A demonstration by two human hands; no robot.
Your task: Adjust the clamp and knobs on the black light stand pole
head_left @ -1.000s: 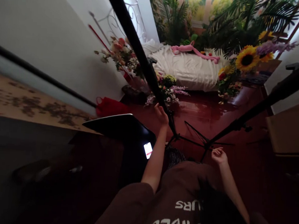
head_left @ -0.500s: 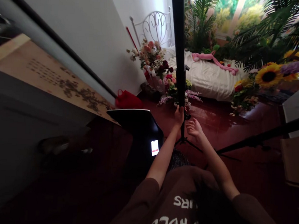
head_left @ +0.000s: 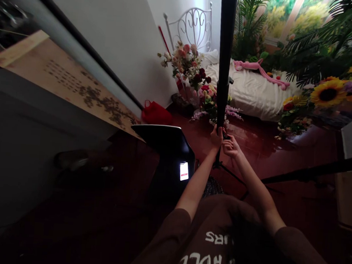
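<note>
A black light stand (head_left: 225, 51) rises upright in front of me, its legs spread on the floor below. My left hand (head_left: 216, 138) is wrapped round its pole, low down. On the pole's right side my right hand (head_left: 231, 146) has its fingers curled and pinched at a small dark knob (head_left: 226, 137), which they partly cover. Higher up the pole is another clamp knob (head_left: 230, 80), which neither hand touches.
To the left are a black chair (head_left: 163, 137) with a lit phone (head_left: 184, 171), a red bag (head_left: 156, 113) and a long scroll (head_left: 77, 81). Flowers (head_left: 185, 60) and a white-covered bed (head_left: 254, 89) stand ahead. Another black pole (head_left: 315, 169) slants at right.
My right hand has moved in from beside the pole, and its fingers have closed at the knob. The left hand keeps its hold. The whole view has shifted a little.
</note>
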